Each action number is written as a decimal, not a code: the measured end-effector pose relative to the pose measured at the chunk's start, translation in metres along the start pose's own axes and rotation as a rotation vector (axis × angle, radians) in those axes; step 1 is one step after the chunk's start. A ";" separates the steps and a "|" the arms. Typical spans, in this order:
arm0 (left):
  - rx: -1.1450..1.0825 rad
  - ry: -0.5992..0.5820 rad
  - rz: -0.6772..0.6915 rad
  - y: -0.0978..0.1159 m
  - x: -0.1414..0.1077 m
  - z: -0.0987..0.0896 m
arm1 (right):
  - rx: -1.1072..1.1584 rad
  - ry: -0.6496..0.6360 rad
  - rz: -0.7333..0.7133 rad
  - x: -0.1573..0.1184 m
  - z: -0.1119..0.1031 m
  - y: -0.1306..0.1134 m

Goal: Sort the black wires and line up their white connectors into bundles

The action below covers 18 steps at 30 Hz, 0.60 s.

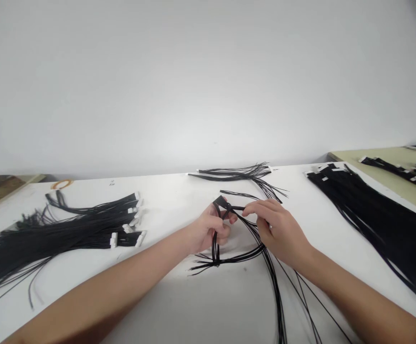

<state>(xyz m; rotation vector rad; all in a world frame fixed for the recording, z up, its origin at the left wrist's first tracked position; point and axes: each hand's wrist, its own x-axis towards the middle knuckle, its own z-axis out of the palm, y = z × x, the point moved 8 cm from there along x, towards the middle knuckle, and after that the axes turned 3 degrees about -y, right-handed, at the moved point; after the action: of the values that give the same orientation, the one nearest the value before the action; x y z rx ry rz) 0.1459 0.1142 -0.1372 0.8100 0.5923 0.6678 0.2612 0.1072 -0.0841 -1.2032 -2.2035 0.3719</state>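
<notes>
My left hand [213, 227] is closed around a black wire harness [242, 259], near a flat black piece [222, 202] where several wires meet. My right hand [278, 227] has its thumb and fingers pinched on a black wire just right of that piece. The harness forms a loop below both hands, bound at its lower left corner and at its right side. Loose wire ends point left from the lower corner, and long wires trail down toward the front edge of the view.
Black wire bundles with white connectors [113, 240] lie on the white table [165, 306] at left. Another thick bundle [373, 217] lies at right. Smaller wires [229, 176] rest at the back near the wall. An orange ring [61, 184] sits at the back left.
</notes>
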 end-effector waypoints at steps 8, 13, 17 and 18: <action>-0.100 -0.072 -0.038 -0.001 -0.001 -0.001 | -0.260 0.145 -0.041 0.001 -0.018 0.002; -0.151 -0.103 -0.046 -0.002 0.000 -0.002 | 0.026 0.088 0.098 0.004 -0.025 0.014; -0.163 -0.119 -0.064 -0.002 -0.001 -0.003 | 0.331 0.070 0.247 0.005 -0.026 0.025; -0.166 -0.121 -0.070 -0.002 -0.001 -0.003 | 0.362 0.078 0.278 0.005 -0.027 0.028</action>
<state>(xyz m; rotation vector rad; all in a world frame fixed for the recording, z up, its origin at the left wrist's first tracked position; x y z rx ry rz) 0.1438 0.1138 -0.1403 0.6671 0.4469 0.5911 0.2943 0.1255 -0.0748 -1.2923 -1.8052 0.7864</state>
